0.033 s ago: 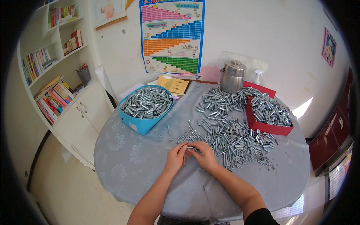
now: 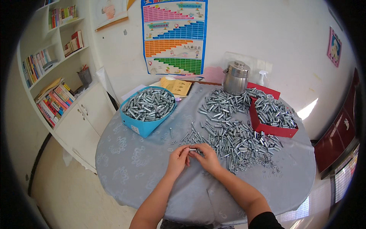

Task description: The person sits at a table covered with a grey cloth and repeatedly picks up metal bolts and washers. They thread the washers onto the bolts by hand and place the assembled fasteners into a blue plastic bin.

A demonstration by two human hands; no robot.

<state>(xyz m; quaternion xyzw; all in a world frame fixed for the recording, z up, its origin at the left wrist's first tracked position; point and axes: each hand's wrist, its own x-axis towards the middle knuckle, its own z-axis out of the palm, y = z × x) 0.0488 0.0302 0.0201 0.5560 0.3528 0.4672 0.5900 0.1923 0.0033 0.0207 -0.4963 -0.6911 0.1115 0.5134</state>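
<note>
My left hand [image 2: 177, 161] and my right hand [image 2: 207, 158] meet over the near middle of the table, fingers closed round a small silver bolt [image 2: 193, 149]. It lies crosswise between the fingertips, partly covered by them. Just beyond and to the right spreads a large heap of loose bolts and metal sleeves [image 2: 232, 138]. Small nuts and washers [image 2: 244, 165] are scattered along its near edge, right of my right hand. Past my left hand, one bolt [image 2: 171, 132] stands apart with a few small nuts and washers about it.
A blue bin [image 2: 144, 129] full of metal sleeves stands at the far left of the grey-covered table [image 2: 141, 187]. At the far right sits a red box [image 2: 274, 131], also filled. Behind the heap are a steel pot [image 2: 235, 82], a spray bottle [image 2: 262, 78] and a yellow booklet [image 2: 177, 87].
</note>
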